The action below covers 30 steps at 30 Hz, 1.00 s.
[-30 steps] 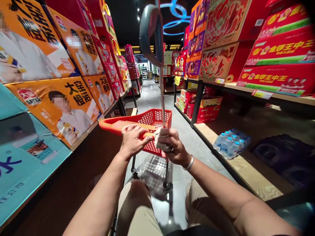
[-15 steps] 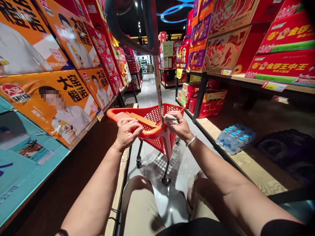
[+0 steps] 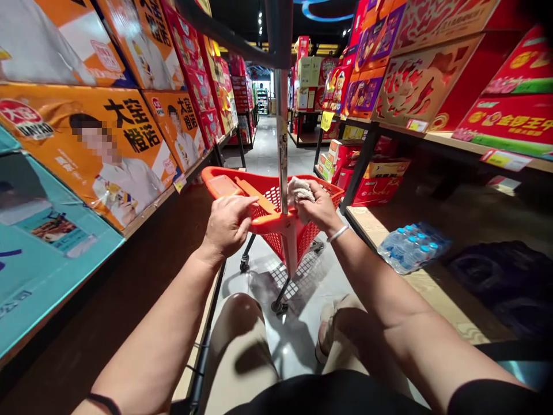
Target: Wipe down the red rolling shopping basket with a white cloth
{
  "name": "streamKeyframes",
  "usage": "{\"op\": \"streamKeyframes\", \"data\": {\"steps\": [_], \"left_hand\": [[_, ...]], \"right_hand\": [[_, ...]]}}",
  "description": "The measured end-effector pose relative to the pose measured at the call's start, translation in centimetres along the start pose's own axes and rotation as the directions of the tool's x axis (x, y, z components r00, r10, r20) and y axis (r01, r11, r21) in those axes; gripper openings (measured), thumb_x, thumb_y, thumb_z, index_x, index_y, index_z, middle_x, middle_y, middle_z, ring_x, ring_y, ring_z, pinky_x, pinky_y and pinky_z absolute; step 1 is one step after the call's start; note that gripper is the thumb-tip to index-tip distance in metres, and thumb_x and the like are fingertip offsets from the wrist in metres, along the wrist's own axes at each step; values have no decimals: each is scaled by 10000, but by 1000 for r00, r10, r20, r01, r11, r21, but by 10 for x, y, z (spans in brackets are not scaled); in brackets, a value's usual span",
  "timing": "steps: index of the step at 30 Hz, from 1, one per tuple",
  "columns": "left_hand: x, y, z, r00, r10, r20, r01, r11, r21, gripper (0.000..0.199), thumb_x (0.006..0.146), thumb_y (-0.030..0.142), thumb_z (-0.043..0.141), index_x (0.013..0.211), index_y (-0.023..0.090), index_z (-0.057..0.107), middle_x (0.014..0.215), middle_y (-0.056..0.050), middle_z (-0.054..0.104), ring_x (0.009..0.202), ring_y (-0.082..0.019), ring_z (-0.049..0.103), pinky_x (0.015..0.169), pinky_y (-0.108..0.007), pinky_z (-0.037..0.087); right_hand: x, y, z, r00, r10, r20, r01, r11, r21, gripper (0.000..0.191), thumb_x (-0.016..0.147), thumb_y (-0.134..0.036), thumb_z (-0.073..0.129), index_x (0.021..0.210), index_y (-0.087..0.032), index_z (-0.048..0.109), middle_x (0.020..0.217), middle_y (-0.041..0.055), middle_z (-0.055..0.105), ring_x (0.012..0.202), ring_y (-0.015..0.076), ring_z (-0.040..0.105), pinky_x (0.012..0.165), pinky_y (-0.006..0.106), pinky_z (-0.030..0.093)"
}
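Observation:
A red-orange plastic shopping cart (image 3: 295, 248) stands before me on castors, its basket walls pierced with small holes. A metal pole (image 3: 283, 138) rises from its near corner to a dark handle (image 3: 279, 34) overhead. My left hand (image 3: 228, 225) is closed over the near left rim, thumb toward the corner; the undersides of its fingers are hidden. Bunched in my right hand (image 3: 319, 204) is a whitish cloth (image 3: 301, 191), held against the rim just right of the pole. Some of the cloth is hidden by the fingers.
Shelves flank the aisle closely. Orange drink cartons (image 3: 95, 144) and a teal carton (image 3: 56, 248) are stacked at left. Red gift boxes (image 3: 505, 124) fill the right shelf, above a pack of bottled water (image 3: 415, 246). Grey tiled floor (image 3: 268, 144) runs ahead.
The cart, pole and both hands sit slightly farther right in view. My left hand has turned more side-on at the rim. More of the cloth shows above my right fingers.

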<state>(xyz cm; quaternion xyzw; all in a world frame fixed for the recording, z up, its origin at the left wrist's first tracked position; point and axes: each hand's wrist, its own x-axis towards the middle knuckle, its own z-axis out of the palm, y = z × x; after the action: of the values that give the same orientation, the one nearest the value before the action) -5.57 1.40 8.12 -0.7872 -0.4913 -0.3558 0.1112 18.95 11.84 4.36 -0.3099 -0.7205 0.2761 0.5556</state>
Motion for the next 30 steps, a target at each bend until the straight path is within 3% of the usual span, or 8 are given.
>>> {"op": "streamKeyframes", "data": {"steps": [2,6,9,13,16,20,23,30], "left_hand": [[-3,14,2,998,-32,50,29,997,72,413,942,364,445,1226,210,702,1062,-77,763,1057,-269,645,1046,-471,397],[-2,20,5,993,-53,105,33,982,188,408,904,542,558,942,215,799,869,-84,757,916,-284,639,975,-489,392],[-1,10,4,992,-59,110,38,983,178,415,861,592,609,853,226,804,750,-57,724,857,-261,630,955,-467,389],[2,-8,3,992,-68,109,51,987,155,392,838,588,632,847,236,806,748,-46,725,857,-254,629,948,-456,385],[5,-23,0,988,-56,143,40,993,116,393,817,588,646,862,234,811,776,-47,742,877,-258,633,962,-453,380],[7,-40,-6,982,-43,181,32,998,61,400,812,590,639,892,242,818,762,-41,743,853,-243,623,960,-437,379],[6,-49,-10,979,-36,202,34,999,17,386,807,581,647,899,248,819,786,-39,748,883,-241,626,981,-429,373],[-4,-61,-26,982,-68,175,67,998,14,314,833,529,641,912,278,812,1009,-55,742,1132,-296,564,1053,-484,356]], "right_hand": [[-21,-11,15,988,-129,-87,134,990,52,473,812,-199,615,1270,-306,563,1226,32,609,1113,202,589,1001,387,510],[-78,2,40,926,-355,-127,319,917,-239,413,839,-230,679,1222,-357,592,1283,60,507,1266,263,489,1118,480,435],[-127,39,57,941,-336,-49,282,854,-437,319,822,-198,671,1109,-335,643,1181,74,499,1221,286,460,1098,518,433],[-175,81,69,968,-221,117,250,845,-472,315,770,-116,666,1031,-294,674,1106,72,523,1149,278,465,1051,497,447],[-170,82,62,978,-171,123,208,877,-434,354,748,-88,658,1049,-274,673,1151,80,538,1146,280,483,1022,485,454],[-118,55,50,990,-128,-57,91,894,-439,393,810,-116,619,1162,-288,646,1296,99,489,1279,298,445,1108,507,402],[-95,46,55,988,-125,-92,72,894,-441,442,807,-123,624,1217,-286,630,1360,110,452,1315,308,419,1134,514,388],[-136,59,63,976,-167,137,209,890,-405,457,670,-14,578,1043,-254,686,1135,72,611,1085,258,557,961,463,490]]}}
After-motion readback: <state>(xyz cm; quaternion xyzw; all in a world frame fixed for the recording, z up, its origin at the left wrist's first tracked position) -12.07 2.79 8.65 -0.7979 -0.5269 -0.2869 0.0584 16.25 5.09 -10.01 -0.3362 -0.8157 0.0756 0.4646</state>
